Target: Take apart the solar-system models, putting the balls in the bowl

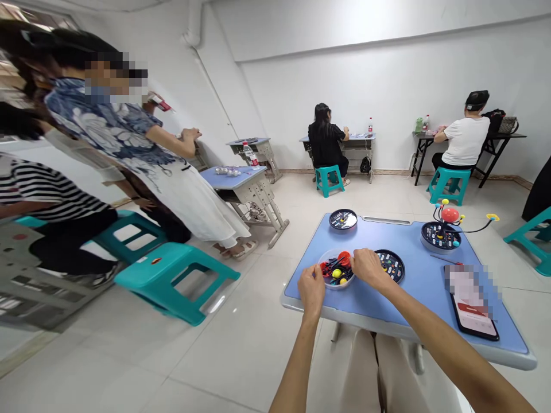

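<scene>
A clear plastic bowl (338,285) stands on the blue desk, filled with black stick-like parts, yellow balls (337,273) and red pieces, among them a red ball (344,258). My left hand (311,288) is closed at the bowl's left rim, fingertips pressed together. On the other side, my right hand (369,267) is also closed, its fingertips at the right rim close to the red ball. What either hand pinches is hidden. Partly behind my right hand lies a round black base (392,265) printed with small pictures.
An assembled planet model (450,215) stands at the desk's back right, its arm jutting past the edge. A round black tray (343,220) is at back left. A phone (473,312) and a screwdriver (447,260) lie right. Teal stools (167,272) and several people surround the desk.
</scene>
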`<state>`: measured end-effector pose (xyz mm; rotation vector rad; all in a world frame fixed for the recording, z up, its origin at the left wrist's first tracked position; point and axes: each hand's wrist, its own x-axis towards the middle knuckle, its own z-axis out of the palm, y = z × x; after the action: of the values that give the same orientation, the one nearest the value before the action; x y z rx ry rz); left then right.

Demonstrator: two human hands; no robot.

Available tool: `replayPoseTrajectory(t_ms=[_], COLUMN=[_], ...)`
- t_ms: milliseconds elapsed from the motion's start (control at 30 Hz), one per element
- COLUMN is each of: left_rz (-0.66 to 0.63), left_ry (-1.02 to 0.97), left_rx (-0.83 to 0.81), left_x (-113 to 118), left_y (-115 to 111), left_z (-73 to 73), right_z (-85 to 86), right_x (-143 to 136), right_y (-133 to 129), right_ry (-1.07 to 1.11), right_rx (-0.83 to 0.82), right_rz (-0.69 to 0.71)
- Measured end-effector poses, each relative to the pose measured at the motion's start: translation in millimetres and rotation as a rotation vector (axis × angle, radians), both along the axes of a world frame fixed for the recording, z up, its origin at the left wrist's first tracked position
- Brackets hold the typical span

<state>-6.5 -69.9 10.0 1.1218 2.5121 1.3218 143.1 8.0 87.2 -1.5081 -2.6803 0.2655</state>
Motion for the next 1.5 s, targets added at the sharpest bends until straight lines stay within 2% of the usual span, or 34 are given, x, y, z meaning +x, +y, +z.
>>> replayPoseTrajectory(t_ms=[267,400,467,567,633,733,867,967,1067,1200,1367,1500], left_rz=[0.021,0.023,0.024,0.012,-0.015,-0.051,-0.066,-0.066,-0.016,0.056,-0.082,-0.128], left_ry=[0.016,0.037,0.053,0.029,-0.024,-0.068,-0.089,-0.114,-0.157,-0.182,-0.163,-0.09], left_rx=[0.002,-0.003,0.0,0.013,0.027,0.048,0.072,0.091,0.136,0.241,0.212,0.133], left_x=[0.8,2.8,3.4,3.3,2.9,2.8,3.2,2.6,1.9,3.4,5.4,2.5], left_y=[3.1,3.0,1.8,-1.6,-4.3,-6.7,-6.5,-8.3,-13.0,-18.5,-16.4,-10.2], left_z=[-1.2,0.5,2.1,4.8,6.2,6.7,5.7,5.5,7.3,15.4,28.4,29.6], right_z=[-7.9,-3.1,2.4,7.0,3.1,-12.1,-24.2,-13.0,7.5,23.8,16.4,7.6], right_x=[-2.7,1.1,12.7,44.7,70.0,100.6,122.6,130.0,120.6,72.3,11.5,0.5], right_y=[4.7,5.8,11.8,27.0,36.5,43.0,41.6,42.3,42.3,31.5,9.6,2.7], right_ry=[0.03,0.04,0.051,0.03,-0.059,-0.172,-0.161,-0.107,-0.019,0.081,0.063,0.016], right_rx=[-0.018,-0.039,-0.032,0.042,0.065,0.023,-0.021,0.003,0.059,0.058,0.027,0.018], right_rz=[0.0,0.032,0.035,-0.061,-0.149,-0.186,-0.231,-0.308,-0.308,-0.189,-0.078,-0.054])
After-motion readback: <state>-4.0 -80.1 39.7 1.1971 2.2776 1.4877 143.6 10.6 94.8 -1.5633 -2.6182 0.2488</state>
